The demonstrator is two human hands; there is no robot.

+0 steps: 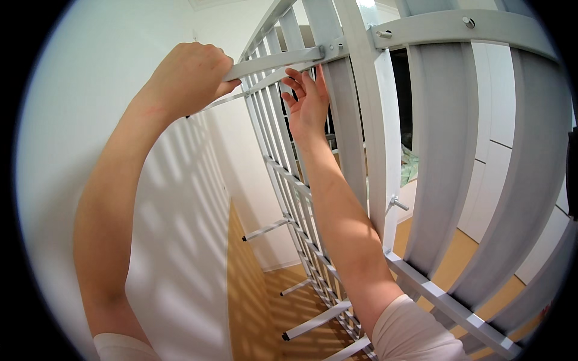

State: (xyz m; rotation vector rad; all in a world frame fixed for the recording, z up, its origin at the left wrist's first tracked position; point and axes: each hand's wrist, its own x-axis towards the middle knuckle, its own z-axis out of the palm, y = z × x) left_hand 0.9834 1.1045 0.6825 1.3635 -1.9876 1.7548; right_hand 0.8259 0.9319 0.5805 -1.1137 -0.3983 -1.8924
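Metal bar (274,63) runs from the left hand (189,75), clenched around its left end, to the upright slatted frame (442,150). The right hand (308,108) — unclosed, fingers loosely curled — is raised just below the bar's other end.

Worn on the person's head, the left fisheye camera of a side-by-side pair faces ahead along the gap between the white wall (108,78) and the metal frame (380,150), whose right-hand part stands close by, with the left hand (188,78) and right hand (309,105) near its top edge.
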